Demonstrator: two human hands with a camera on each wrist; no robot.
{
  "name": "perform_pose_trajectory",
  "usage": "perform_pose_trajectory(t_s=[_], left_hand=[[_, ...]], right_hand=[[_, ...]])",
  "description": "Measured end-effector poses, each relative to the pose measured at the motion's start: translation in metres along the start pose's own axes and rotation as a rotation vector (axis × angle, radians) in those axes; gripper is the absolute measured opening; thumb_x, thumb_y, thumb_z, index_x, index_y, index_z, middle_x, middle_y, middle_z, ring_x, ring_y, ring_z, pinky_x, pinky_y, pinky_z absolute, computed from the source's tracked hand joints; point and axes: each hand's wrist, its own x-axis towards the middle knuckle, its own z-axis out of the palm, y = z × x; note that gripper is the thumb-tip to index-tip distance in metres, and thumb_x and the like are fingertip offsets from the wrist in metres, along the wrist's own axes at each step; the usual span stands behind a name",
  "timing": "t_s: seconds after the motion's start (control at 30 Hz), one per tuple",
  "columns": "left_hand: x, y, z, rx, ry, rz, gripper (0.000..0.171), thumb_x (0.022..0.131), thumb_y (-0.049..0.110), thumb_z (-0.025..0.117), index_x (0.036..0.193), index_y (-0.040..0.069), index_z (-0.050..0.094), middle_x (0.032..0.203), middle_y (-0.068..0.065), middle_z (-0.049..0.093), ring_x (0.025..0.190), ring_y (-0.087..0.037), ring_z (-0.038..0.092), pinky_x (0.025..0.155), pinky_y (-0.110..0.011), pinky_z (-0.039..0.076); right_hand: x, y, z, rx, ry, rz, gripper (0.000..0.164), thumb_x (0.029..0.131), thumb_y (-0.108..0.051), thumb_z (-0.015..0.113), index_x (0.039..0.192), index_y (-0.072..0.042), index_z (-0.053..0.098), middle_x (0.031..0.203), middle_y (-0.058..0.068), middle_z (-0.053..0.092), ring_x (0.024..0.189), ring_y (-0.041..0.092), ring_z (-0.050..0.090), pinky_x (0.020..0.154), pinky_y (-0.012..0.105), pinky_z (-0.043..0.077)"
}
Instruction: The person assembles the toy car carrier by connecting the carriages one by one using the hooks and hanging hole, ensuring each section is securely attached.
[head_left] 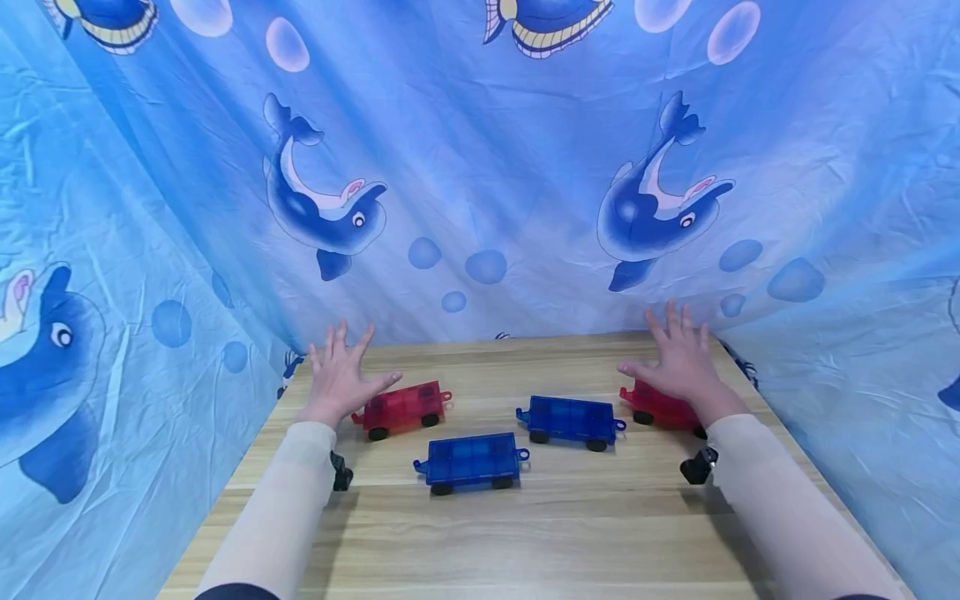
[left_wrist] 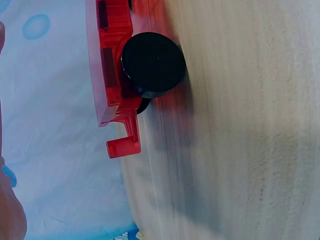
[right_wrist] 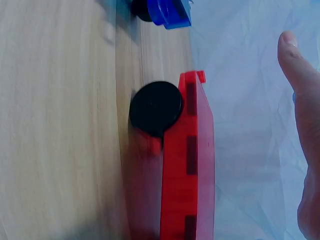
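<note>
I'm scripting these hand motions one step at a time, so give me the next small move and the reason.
Probably lower the left hand and grip the left red wagon: the hand is open with fingers spread, holds nothing, and that wagon is the nearest one to it.

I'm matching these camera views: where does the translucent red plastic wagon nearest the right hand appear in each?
Head: the translucent red plastic wagon is right of centre, partly hidden by the right hand.
Left wrist: not in it; the other red wagon shows instead.
Right wrist: lower centre, cut off by the bottom edge.
Shared landmark: the light wood-grain tabletop.
</note>
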Motion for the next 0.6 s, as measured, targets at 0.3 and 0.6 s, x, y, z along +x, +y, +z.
perform_pose_trajectory(t_s=[0.3, 0.6], left_hand=[[-0.008, 0.004, 0.005, -0.065, -0.013, -0.004, 0.112, 0.082, 0.083, 0.066, 0.169, 0.035, 0.015, 0.175, -0.018, -0.001, 0.158, -0.047, 0.004, 0.117, -0.073, -0.012], [-0.018, 0.005, 0.014, -0.117, -0.048, -0.001, 0.114, 0.082, 0.075, 0.074, 0.17, 0.033, 0.015, 0.172, -0.023, 0.009, 0.155, -0.05, 0.012, 0.119, -0.073, -0.009]], right_hand=[[0.002, -0.018, 0.004, 0.067, -0.016, -0.042, 0.119, 0.086, -0.076, 0.068, 0.17, -0.017, 0.007, 0.173, 0.019, -0.013, 0.156, 0.039, -0.023, 0.121, 0.067, -0.012], [0.006, -0.038, 0.008, 0.127, -0.058, -0.081, 0.12, 0.084, -0.081, 0.067, 0.17, -0.015, 0.015, 0.175, 0.018, -0.003, 0.159, 0.042, -0.009, 0.122, 0.07, 0.001]])
